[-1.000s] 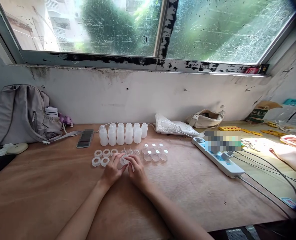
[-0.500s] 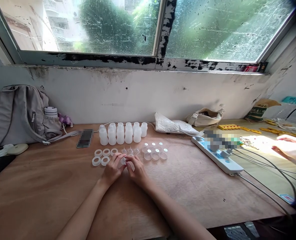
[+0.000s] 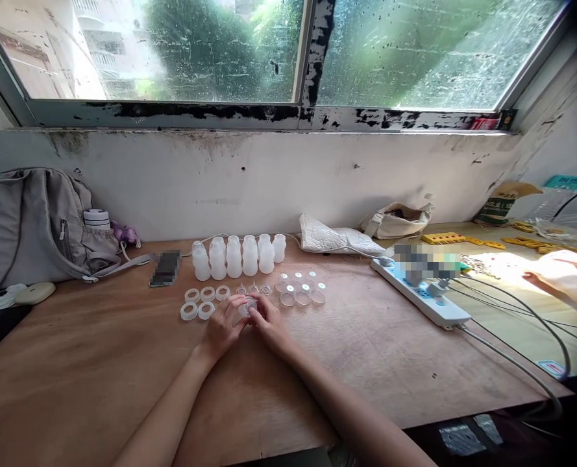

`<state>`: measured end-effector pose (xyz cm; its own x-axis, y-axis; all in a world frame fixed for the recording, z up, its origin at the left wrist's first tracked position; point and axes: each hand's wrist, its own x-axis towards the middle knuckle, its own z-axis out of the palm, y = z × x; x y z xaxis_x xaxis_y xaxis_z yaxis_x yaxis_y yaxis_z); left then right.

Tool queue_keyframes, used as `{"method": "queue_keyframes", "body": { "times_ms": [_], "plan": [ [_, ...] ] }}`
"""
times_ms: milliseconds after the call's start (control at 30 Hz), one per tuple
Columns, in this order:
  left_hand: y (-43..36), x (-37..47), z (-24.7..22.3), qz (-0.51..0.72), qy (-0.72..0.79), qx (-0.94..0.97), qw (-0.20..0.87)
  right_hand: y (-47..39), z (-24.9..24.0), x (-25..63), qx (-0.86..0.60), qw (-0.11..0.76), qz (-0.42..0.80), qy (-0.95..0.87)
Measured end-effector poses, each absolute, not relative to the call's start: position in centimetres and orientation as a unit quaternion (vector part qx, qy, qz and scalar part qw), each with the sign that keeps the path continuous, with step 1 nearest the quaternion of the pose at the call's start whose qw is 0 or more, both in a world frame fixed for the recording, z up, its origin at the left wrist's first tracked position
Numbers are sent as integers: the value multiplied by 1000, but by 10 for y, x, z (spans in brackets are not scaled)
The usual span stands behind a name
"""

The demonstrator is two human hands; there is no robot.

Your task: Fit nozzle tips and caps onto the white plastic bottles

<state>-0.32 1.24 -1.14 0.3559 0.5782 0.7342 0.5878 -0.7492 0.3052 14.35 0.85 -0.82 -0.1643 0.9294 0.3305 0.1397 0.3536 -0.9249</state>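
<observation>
My left hand (image 3: 224, 321) and my right hand (image 3: 265, 318) meet at the middle of the table, both closed around a translucent bottle ring (image 3: 247, 307). Fingers cover part of its rim, and whether a nipple sits inside it I cannot tell. Just left of my hands lie several white bottle rings (image 3: 189, 311). Clear nipples (image 3: 254, 289) stand right behind my fingers, partly hidden. To the right are several clear round caps (image 3: 302, 298) with small white dots. Frosted bottles (image 3: 234, 257) stand in rows at the back.
A phone (image 3: 165, 268) and a grey backpack (image 3: 45, 220) are at the left. A white power strip (image 3: 419, 295) with cables lies at the right, near a plastic pouch (image 3: 337, 237) and a beige bag (image 3: 398, 220). Another person's hand (image 3: 561, 275) is at the far right.
The ring between my hands has turned and now shows more of its round face. My right fingers have shifted over its edge. The view has shifted slightly.
</observation>
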Motion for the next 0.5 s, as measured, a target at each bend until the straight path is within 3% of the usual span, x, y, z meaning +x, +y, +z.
{"method": "queue_keyframes", "body": {
  "times_ms": [267, 500],
  "plan": [
    [14, -4, -12, -408, -404, -817, -44, 11, -17, 141, -414, 521, 418, -619],
    [7, 1, -3, -379, -430, -791, -215, 13, -19, 141, -461, 535, 362, -608]
  ]
}}
